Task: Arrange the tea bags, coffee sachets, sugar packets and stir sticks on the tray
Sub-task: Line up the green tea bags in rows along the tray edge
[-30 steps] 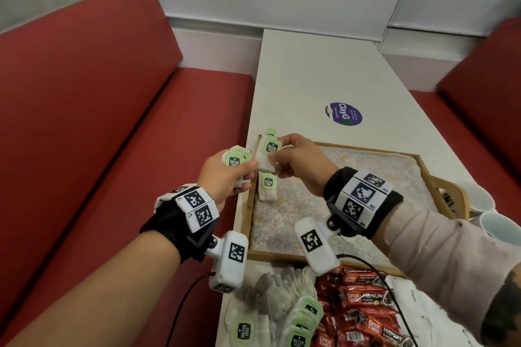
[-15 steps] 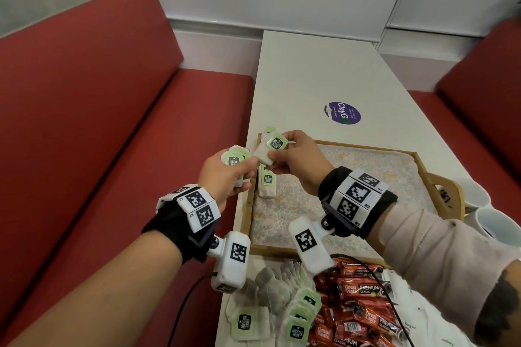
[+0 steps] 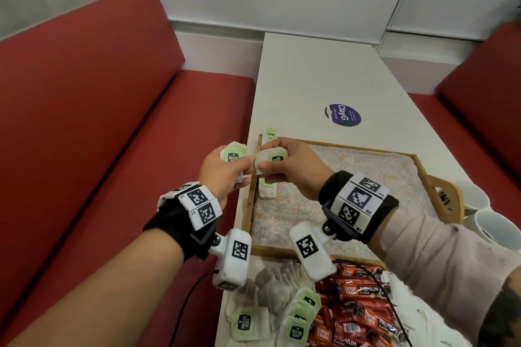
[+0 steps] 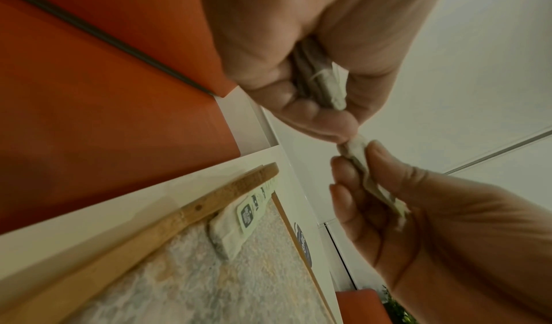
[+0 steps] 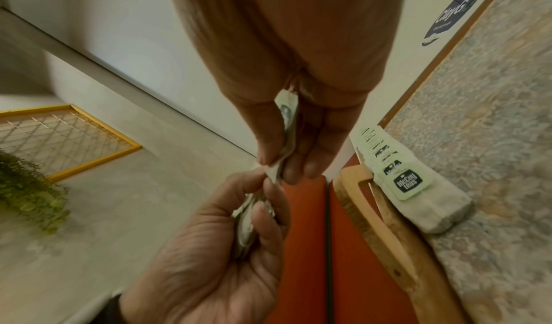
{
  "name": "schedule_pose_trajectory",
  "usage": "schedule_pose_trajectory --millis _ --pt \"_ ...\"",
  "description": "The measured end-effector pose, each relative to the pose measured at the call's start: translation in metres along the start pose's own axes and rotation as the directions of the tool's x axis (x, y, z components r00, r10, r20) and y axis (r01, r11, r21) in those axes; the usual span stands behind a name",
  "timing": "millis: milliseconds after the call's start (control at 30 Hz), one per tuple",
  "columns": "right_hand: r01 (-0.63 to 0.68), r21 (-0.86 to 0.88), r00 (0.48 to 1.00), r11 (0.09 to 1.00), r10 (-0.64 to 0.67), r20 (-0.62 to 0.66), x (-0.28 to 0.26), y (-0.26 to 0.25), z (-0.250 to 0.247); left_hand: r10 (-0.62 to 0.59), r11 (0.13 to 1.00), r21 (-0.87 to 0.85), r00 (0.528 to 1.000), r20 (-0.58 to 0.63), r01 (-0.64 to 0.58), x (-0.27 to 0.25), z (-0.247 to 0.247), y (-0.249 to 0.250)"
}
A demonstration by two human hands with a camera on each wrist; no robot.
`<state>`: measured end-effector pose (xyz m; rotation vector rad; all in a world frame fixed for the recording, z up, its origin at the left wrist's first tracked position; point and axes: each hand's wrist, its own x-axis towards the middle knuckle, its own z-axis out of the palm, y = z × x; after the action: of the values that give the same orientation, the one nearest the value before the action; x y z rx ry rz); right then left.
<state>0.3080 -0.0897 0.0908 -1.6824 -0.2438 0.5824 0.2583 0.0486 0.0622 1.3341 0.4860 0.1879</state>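
Right hand (image 3: 290, 169) pinched one tea bag (image 3: 272, 159), long axis level, directly above row (image 3: 266, 186) along tray (image 3: 423, 175) left rim; left hand (image 3: 222, 175) gripped stack (image 3: 235, 153) beside it.

Long white desk (image 3: 318, 76) between red benches. On it: a rectangular wooden tray (image 3: 439, 191) with patterned floor, against the left edge; a round purple sticker (image 3: 342, 115) beyond it, mid-desk; loose green-tagged tea bags (image 3: 270, 310) and red coffee sachets (image 3: 358, 298) at the near edge; white mugs (image 3: 490, 222) at the right edge.
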Motion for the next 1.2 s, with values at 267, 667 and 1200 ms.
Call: schedule_pose_trajectory --millis 267,667,1200 --pt "-0.044 0.039 0.998 0.998 0.045 -0.035 0.001 0.002 0.004 0.024 1.000 0.016 1.000 0.014 -0.024 -0.004 0.001 0.000" --pt "-0.009 0.015 0.997 1.000 0.010 -0.075 0.002 0.002 0.002 -0.009 0.998 0.060 0.999 0.052 0.006 -0.009 0.004 0.002" --pt "-0.138 -0.643 0.954 0.753 0.275 0.118 0.033 0.035 -0.012 -0.097 0.995 0.020 0.995 0.001 0.097 0.005 -0.003 -0.013"
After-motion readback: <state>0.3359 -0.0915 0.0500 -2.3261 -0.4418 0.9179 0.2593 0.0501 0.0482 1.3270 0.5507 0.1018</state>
